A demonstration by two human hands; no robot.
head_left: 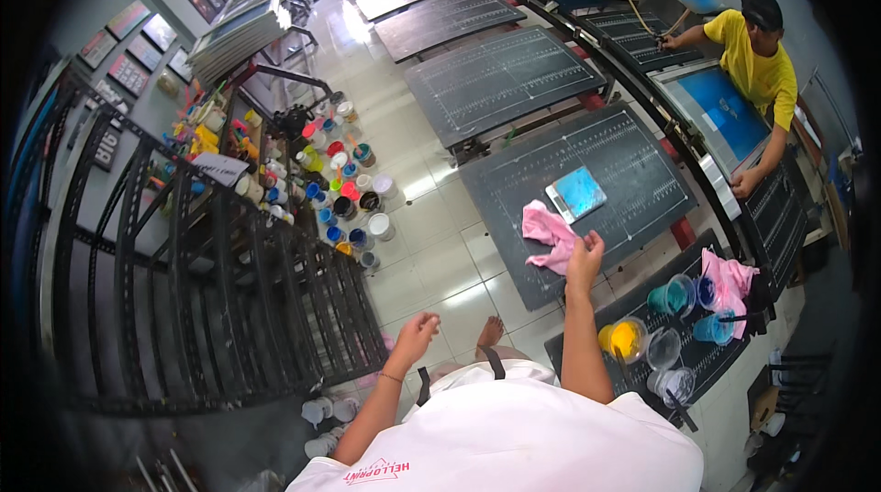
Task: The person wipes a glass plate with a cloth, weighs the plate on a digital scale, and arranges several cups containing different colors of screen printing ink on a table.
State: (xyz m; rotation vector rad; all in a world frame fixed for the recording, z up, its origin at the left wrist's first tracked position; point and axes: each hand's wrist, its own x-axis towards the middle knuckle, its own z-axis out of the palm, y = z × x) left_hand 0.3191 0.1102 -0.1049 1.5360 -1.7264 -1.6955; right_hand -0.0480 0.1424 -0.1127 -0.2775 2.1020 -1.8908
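Pink rag at the dark desk edge, gripped by the right hand; judged soft, light, best pinched at a bunched fold. Left hand loosely curled, holding nothing.

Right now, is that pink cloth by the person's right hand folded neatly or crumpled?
Crumpled: the pink cloth lies bunched in uneven folds on the dark table.

Right hand extended forward on a raised bare forearm, fingers loosely curled, left hand lower, half-closed, wrist banded
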